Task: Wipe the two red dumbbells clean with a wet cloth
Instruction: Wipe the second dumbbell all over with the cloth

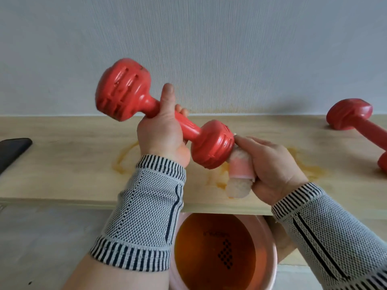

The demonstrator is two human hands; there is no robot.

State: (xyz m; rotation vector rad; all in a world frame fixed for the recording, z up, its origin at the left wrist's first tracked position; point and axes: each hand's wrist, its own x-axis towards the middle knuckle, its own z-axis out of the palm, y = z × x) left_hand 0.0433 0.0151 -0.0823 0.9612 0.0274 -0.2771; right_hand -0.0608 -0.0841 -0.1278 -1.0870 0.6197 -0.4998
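Note:
My left hand [162, 130] grips the handle of a red dumbbell [125, 88] and holds it tilted above the wooden shelf, its far head up at the left and its near head down at the right. A rolled white and pink cloth [239, 174] is held in my right hand [270, 166] and pressed against that near head. The second red dumbbell [354, 120] lies on the shelf at the far right, partly cut off by the frame edge.
The light wooden shelf [62, 164] runs along a grey wall and bears wet orange stains around the middle. A pink basin [270, 258] of orange-brown water stands below its front edge. A dark flat object [12, 149] lies at the left end.

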